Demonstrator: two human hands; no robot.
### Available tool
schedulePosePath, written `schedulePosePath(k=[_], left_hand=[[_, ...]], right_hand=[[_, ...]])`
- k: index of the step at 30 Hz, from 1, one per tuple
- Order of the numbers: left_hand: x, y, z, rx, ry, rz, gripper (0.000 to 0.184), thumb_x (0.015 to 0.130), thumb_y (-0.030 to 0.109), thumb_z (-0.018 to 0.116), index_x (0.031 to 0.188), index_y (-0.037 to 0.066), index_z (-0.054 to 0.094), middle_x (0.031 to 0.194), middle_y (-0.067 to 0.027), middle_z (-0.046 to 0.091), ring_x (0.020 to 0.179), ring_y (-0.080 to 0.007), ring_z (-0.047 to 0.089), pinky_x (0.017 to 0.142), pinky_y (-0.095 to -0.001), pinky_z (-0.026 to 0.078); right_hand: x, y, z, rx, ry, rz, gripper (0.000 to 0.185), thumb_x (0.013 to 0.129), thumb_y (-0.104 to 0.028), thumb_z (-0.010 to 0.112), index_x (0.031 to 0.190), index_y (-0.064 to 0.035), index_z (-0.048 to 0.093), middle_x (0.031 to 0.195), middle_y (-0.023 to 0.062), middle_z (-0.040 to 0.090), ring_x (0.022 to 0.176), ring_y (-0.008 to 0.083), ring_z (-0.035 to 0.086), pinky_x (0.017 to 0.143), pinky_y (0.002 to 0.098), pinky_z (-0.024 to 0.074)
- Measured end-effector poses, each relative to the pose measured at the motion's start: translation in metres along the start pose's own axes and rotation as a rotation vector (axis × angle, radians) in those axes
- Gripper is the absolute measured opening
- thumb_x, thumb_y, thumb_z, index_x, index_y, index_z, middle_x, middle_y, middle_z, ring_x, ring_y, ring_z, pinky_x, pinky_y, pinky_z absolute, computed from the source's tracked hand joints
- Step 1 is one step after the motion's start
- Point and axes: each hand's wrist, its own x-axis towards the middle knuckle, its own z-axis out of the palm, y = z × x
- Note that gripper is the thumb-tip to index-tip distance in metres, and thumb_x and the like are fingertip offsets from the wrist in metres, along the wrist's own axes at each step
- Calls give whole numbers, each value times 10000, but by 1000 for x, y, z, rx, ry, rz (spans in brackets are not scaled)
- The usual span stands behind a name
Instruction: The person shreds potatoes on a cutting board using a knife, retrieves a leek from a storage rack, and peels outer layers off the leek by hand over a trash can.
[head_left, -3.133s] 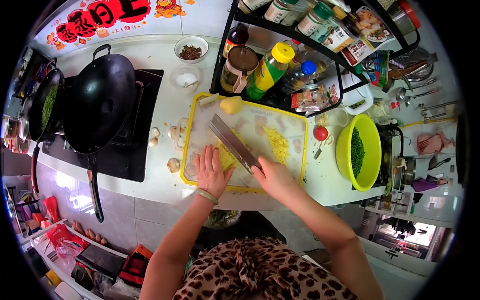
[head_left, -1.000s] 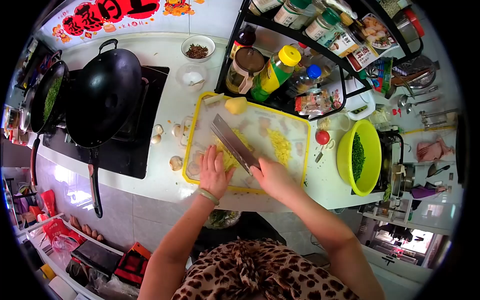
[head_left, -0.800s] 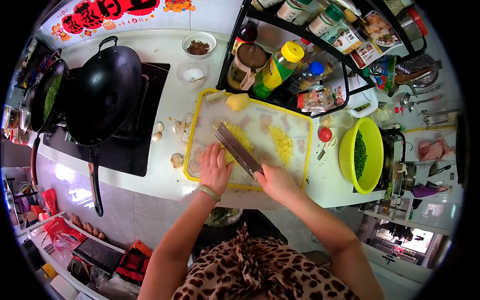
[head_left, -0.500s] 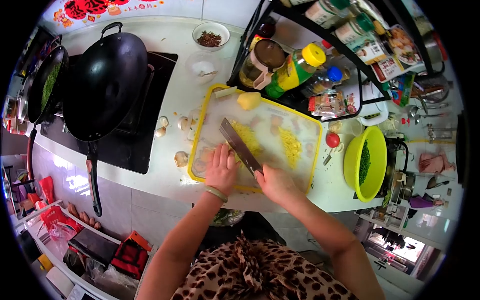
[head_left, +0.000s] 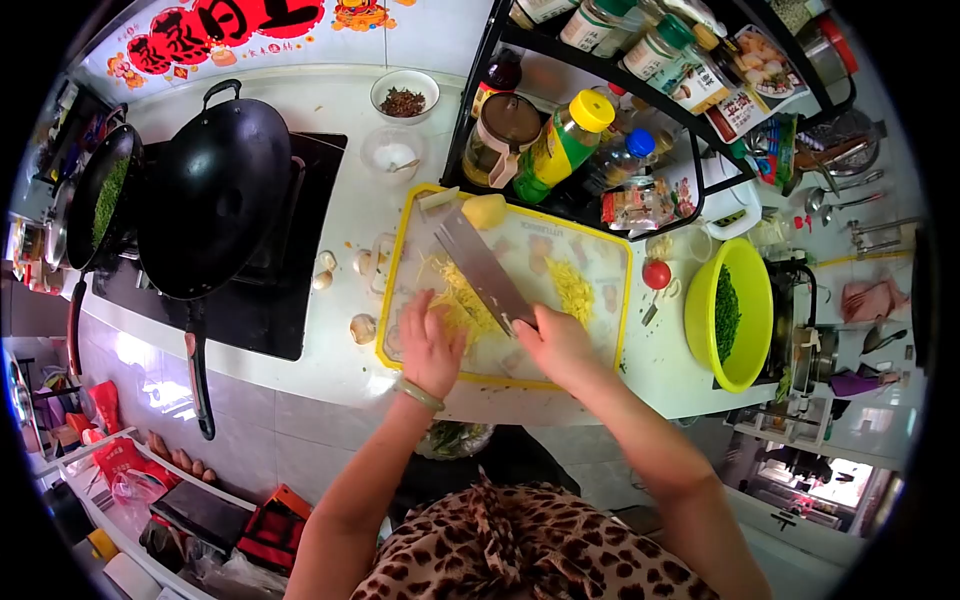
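A cleaver (head_left: pixel 482 270) is gripped at its handle by my right hand (head_left: pixel 556 345), its blade slanting to the upper left over the cutting board (head_left: pixel 520 235). My left hand (head_left: pixel 430 345) is beside yellow shreds (head_left: pixel 462 300), fingers a little apart and bent, fingertips at the pile's left edge. Right of the blade lies a second pile of shreds (head_left: pixel 571 290). A peeled yellow piece (head_left: pixel 485 211) and a pale strip (head_left: pixel 438 199) rest near the board's back edge.
A black wok (head_left: pixel 215 200) and a pan with greens (head_left: pixel 108 200) stand at left. Behind the board is a rack with bottles (head_left: pixel 565 140). A green bowl (head_left: pixel 745 310) and a tomato (head_left: pixel 656 274) are at right. Garlic (head_left: pixel 363 328) lies left of the board.
The cleaver's blade has tilted, showing more of its flat side, and has lifted away from my left hand. My left fingers have bent and spread slightly. The camera view has shifted.
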Motion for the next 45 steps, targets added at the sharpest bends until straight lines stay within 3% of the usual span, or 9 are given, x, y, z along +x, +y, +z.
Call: schedulePosePath(k=[5,8,15,19,24,27,37,41,45], left_hand=[[52,-36,2,77,63,46,304,797,11,572,1099,5,536,1211,-202,515,1125,-397,476,959,-457,402],[73,-51,5,218,-108,234,326,763,-52,524,1073,15,598,1145,-154,561,1085,-350,501,954,-420,420],[36,-29,-14,109,-330,134,302,799,50,572,1098,15,591,1113,-148,559,1019,-337,516,894,-399,442],[15,-12,-15,150,-251,62,393,813,186,635,1158,14,562,1116,-151,552,994,-336,514,876,-415,438],[0,8,-9,249,-175,17,643,800,332,652,1284,-34,440,1237,-151,495,1119,-330,464,984,-470,347],[-7,9,6,331,-149,-9,640,818,337,629,1291,-45,429,1284,-148,470,1176,-324,434,1022,-492,293],[-13,5,34,389,-51,-97,537,828,242,612,1267,-32,465,1291,-137,459,1216,-308,411,1037,-490,277],[-13,4,35,422,-78,-93,517,822,215,615,1257,-28,472,1284,-137,462,1216,-307,411,1035,-490,284],[-14,3,36,411,-81,-91,515,814,206,626,1253,-17,473,1285,-138,461,1218,-303,413,1034,-480,296]], right_hand=[[-18,6,-6,147,-10,85,294,901,-276,551,910,19,542,804,228,627,763,397,611,665,454,473],[-27,11,-3,135,18,79,301,898,-277,546,885,23,531,783,238,620,758,411,607,668,479,473],[-36,18,2,57,27,21,305,899,-293,543,866,9,526,734,222,613,712,415,600,643,497,467],[-40,10,3,-2,-58,66,299,907,-305,525,861,-9,530,723,208,611,700,405,601,637,502,467],[-43,5,4,-150,-115,19,279,916,-300,505,856,-29,532,703,184,608,680,393,600,621,504,466],[-43,6,5,-155,-101,-28,276,918,-298,501,855,-30,530,695,182,606,671,394,599,617,508,464],[-34,-6,7,-276,-192,-18,249,927,-260,483,843,-29,528,685,179,610,639,388,606,591,508,461],[-21,-16,13,-278,-208,-57,297,937,-306,467,842,-29,519,654,178,606,587,402,587,555,514,456],[5,-12,53,-162,-81,-49,284,927,-296,487,848,-26,518,623,180,596,576,396,586,538,508,455]])
